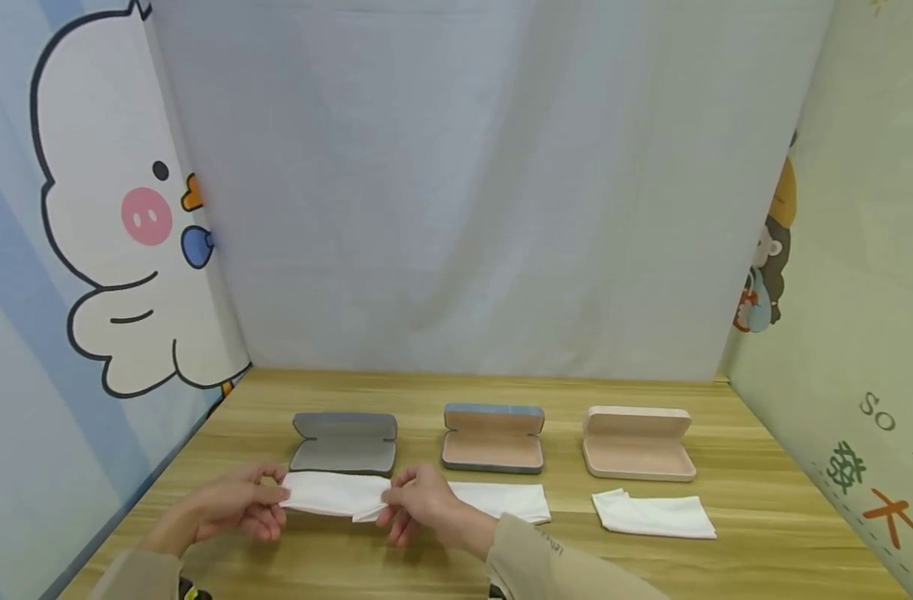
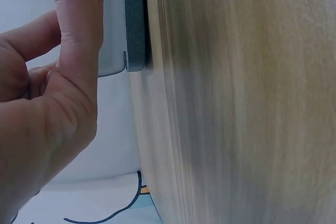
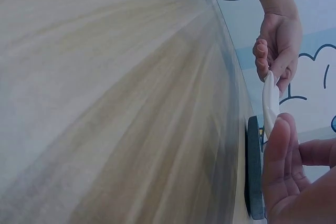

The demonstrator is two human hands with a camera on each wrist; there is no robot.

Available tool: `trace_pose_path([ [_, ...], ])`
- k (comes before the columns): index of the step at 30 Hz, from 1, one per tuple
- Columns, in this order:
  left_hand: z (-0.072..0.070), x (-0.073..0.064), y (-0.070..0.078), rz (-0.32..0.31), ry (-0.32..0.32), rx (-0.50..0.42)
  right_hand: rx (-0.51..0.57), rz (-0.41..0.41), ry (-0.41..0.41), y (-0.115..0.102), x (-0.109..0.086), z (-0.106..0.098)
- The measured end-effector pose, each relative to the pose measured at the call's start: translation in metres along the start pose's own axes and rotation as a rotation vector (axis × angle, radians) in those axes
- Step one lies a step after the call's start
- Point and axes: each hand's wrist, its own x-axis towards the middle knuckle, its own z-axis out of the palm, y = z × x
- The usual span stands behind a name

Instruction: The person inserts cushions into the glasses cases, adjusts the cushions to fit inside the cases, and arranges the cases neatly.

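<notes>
A folded white cloth (image 1: 334,493) is stretched between both hands, in front of an opened grey glasses case (image 1: 343,454). My left hand (image 1: 238,502) pinches its left end between thumb and fingers. The right end is pinched by my right hand (image 1: 429,502). In the right wrist view the cloth (image 3: 270,100) appears edge-on, raised off the table, with the left hand (image 3: 281,43) at its far end. The left wrist view shows the left hand (image 2: 58,87) beside the grey case (image 2: 135,24); the cloth is hidden there.
Two more opened glasses cases, a blue one with tan lining (image 1: 494,450) and a cream one (image 1: 638,457), stand to the right. A folded white cloth (image 1: 504,500) lies before the blue case, another cloth (image 1: 654,515) before the cream case. All are on a wooden table (image 1: 756,533).
</notes>
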Motion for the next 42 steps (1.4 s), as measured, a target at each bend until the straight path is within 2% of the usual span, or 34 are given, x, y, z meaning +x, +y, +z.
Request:
trace_pose_path([
  [13, 0.001, 0.003, 0.015, 0.017, 0.025, 0.004, 0.016, -0.019, 0.007, -0.009, 0.01, -0.004],
  [20, 0.0, 0.006, 0.016, 0.012, 0.083, 0.016, 0.02, -0.025, 0.016, -0.01, 0.018, -0.004],
  [29, -0.005, 0.009, 0.015, 0.038, 0.083, -0.006, 0.013, -0.01, 0.021, -0.014, 0.024, -0.004],
  [33, -0.008, 0.012, 0.017, 0.058, 0.087, 0.003, 0.011, -0.028, 0.021, -0.016, 0.027, -0.005],
  [42, -0.014, 0.021, 0.018, 0.06, 0.115, 0.011, 0.015, -0.038, 0.02, -0.018, 0.037, -0.009],
])
